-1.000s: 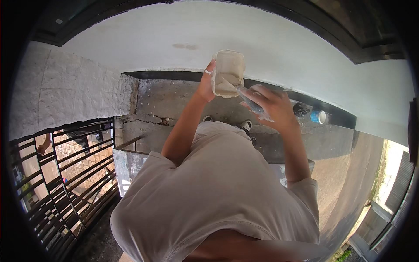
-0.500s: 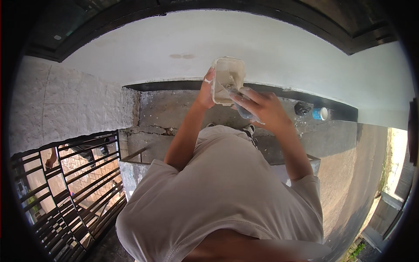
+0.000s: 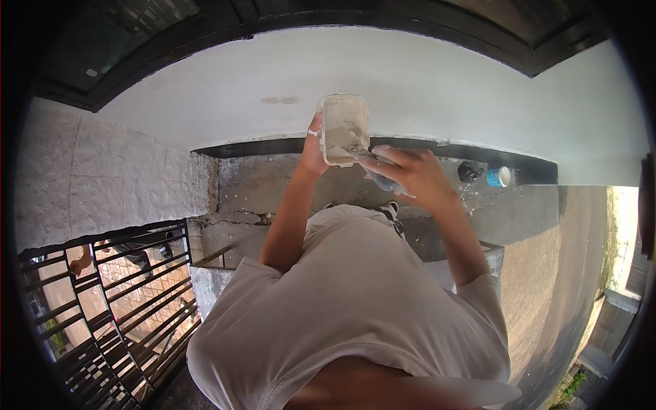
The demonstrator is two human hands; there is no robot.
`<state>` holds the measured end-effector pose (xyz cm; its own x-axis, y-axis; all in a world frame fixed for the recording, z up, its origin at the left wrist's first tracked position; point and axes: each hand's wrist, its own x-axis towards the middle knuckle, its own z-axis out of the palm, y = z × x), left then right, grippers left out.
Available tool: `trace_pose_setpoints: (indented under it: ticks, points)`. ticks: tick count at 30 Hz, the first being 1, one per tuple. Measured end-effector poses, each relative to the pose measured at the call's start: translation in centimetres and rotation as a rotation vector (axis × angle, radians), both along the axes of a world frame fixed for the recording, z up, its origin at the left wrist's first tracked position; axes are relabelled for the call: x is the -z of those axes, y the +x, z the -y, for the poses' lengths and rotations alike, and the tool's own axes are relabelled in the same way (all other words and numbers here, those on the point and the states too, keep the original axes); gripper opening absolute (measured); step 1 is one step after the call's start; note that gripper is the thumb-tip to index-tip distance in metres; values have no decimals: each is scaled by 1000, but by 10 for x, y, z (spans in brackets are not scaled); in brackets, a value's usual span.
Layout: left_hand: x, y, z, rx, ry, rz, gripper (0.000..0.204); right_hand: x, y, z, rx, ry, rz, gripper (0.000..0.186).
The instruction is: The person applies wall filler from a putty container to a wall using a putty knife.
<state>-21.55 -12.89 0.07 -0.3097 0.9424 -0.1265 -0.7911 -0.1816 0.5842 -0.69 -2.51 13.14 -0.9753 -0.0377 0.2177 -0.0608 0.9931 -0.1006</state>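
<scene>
My left hand (image 3: 314,152) grips a pale rectangular plastic tub (image 3: 344,102) by its left side, in front of the white wall. Wet grey-beige paste, like putty, coats the inside of the tub. My right hand (image 3: 410,174) is closed around a putty knife (image 3: 357,148), whose blade reaches into the lower part of the tub. Much of its handle is hidden by my fingers. Something bluish-grey (image 3: 386,183) shows below that hand; I cannot tell if it is part of the tool. White smears mark my left thumb and right fingers.
On the concrete ledge (image 3: 273,179) to the right lie a black crumpled bag (image 3: 469,171) and a blue-and-white cup (image 3: 499,178). Dark window frames (image 3: 273,26) run above the wall (image 3: 225,82). At lower left stands a black metal gate (image 3: 130,287); another person's arm (image 3: 82,261) shows beyond it.
The tub has shifted slightly left and now faces me more squarely. My right hand has stayed at its lower edge, the blade lying lower in the paste.
</scene>
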Motion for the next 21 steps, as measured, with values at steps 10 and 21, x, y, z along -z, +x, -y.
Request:
trace_pose_setpoints:
  ticks: [10, 21]
  points:
    - [-7, 12, 5, -45, -7, -5, 79, 10, -1, 9, 52, -33, -22, 87]
    - [-10, 20, 30, -49, 61, 65, 77, -2, -12, 1, 73, -111, -53, 85]
